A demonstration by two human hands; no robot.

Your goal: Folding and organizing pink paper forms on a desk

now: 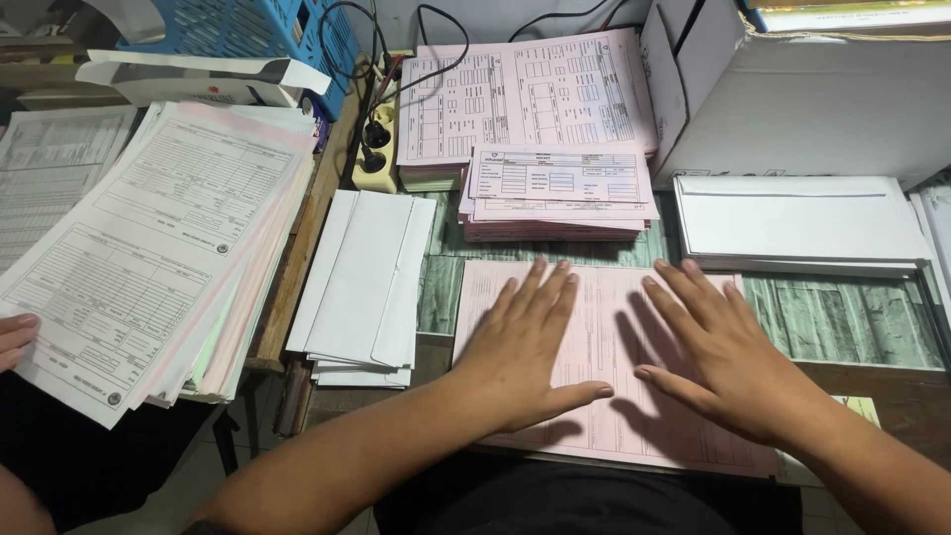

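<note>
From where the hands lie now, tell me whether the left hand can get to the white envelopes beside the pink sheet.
Probably yes. The left hand lies flat on the pink form, and the stack of white envelopes sits just to its left on the desk, uncovered, with nothing between them.

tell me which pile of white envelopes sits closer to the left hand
The envelope pile just beyond the left hand, left of the pink sheet. The other envelope stack lies at the far right, past the right hand.
</note>
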